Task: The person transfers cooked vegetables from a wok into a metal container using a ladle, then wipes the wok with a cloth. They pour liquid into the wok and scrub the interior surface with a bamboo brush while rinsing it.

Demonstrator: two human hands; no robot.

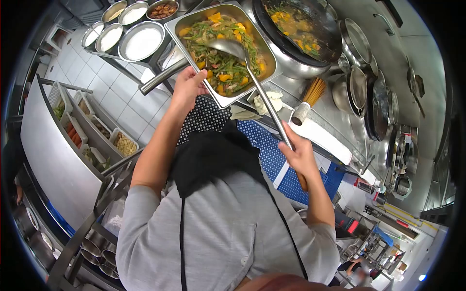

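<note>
My left hand [188, 88] grips the near left edge of a rectangular steel food pan [174, 35], thumb at the rim. Inside is a cooked mix of green beans [198, 32] and orange chunks that look like pumpkin. My right hand [300, 154] is closed around the long handle of a steel ladle [266, 99]. The ladle's bowl rests on or just above the food. Right of the pan, a dark wok [330, 42] holds more of the same food in liquid. A thick metal handle [164, 76] sticks out beside my left hand.
Steel bowls of white seasonings [141, 41] stand at the upper left. A bamboo brush [310, 99] lies on the steel counter near the wok. Strainers and pans [358, 41] line the right. Baskets of vegetables [73, 131] sit at the left. Another person [353, 266] is far off, lower right.
</note>
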